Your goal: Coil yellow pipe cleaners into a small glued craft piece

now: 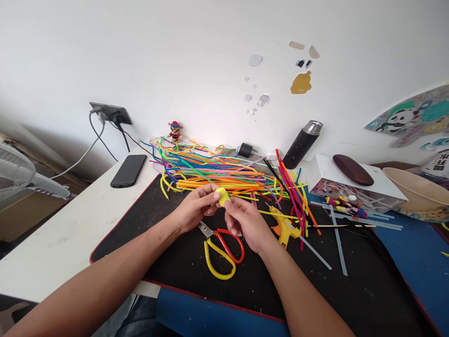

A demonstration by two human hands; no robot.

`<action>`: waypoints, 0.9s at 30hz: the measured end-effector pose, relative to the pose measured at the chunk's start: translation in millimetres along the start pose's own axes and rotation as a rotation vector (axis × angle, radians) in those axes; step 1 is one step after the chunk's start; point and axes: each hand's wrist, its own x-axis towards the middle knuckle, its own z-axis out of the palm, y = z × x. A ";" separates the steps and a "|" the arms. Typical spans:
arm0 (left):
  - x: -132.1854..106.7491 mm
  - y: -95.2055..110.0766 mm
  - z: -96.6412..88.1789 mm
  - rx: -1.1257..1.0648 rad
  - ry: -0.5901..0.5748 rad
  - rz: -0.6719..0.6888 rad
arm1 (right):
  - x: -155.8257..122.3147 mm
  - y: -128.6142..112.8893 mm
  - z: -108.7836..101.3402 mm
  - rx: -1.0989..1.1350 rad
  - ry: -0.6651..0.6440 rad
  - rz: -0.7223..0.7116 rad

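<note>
A small bright yellow piece, apparently wound or folded pipe cleaner, is pinched between my two hands above the black mat. My left hand grips its left side with thumb and fingers. On the other side, my right hand presses its thumb and fingers against the lower right edge. Just beneath my hands lie scissors with one red and one yellow handle, their blades partly covered. Behind my fingers spreads a heap of multicoloured pipe cleaners. A yellow glue gun rests right of my right hand.
A phone lies at left, near a white fan. Along the wall stand a small figure and a black flask. At right are a white box with a brown case, glue sticks and a bowl.
</note>
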 end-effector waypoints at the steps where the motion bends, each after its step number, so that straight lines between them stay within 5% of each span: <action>1: -0.1 0.1 -0.4 -0.008 -0.003 -0.009 | 0.1 0.5 -0.2 -0.003 -0.001 0.002; 27: -0.8 -1.9 0.4 -0.056 0.038 0.025 | -1.5 -0.5 2.0 -0.033 0.017 -0.005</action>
